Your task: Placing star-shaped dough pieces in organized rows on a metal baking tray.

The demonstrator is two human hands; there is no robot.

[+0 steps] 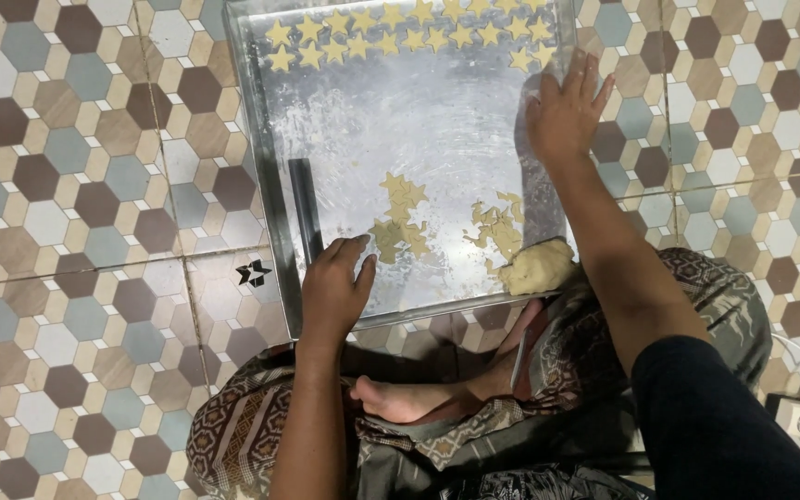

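Star cutouts (400,32) along tray (437,130) far edge; dough lump (537,267) near right corner.

packages: none | labels, signs: none | screens: none (in view)

The metal tray (418,120) runs past the top edge, cutting off its far row of star-shaped dough cutouts (400,32). The right hand (567,111) hides part of the tray's right rim.

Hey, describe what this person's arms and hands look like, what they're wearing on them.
Both hands are bare, with no gloves, and I can make out no rings or watch. The left hand and its forearm are uncovered all the way to the bottom edge of the picture. The right hand leads to a bare forearm; a dark, plain sleeve covers the upper arm from about the elbow.
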